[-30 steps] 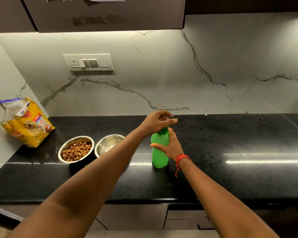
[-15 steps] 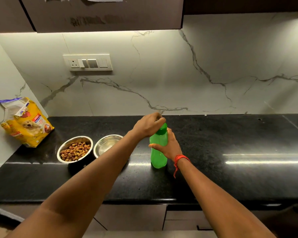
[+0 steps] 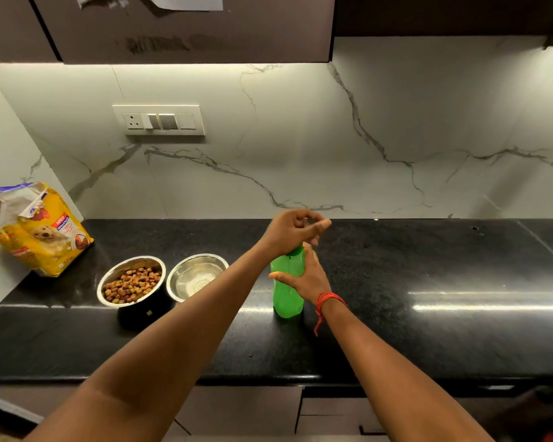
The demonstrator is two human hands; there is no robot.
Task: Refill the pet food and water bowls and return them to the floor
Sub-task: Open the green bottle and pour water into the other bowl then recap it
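Note:
A green plastic bottle (image 3: 287, 290) stands upright on the black counter (image 3: 428, 333). My right hand (image 3: 305, 277) is wrapped around its body from the right. My left hand (image 3: 292, 232) hovers just over the green cap (image 3: 296, 251), fingers curled with nothing visible between them. Left of the bottle are two steel bowls side by side: the food bowl (image 3: 104, 279) is full of brown kibble, and the water bowl (image 3: 198, 258) has a shiny inside that looks wet; its level is unclear. My left forearm crosses in front of the water bowl.
A yellow pet food bag (image 3: 42, 231) with an open top leans in the back left corner against the marble wall. A switch panel (image 3: 163, 120) is on the backsplash. Dark cabinets hang overhead. Drawer fronts show below the counter edge.
My left hand went down onto the bottle cap half a second ago and has now lifted off it again, fingers curled. The right hand and bottle have stayed put.

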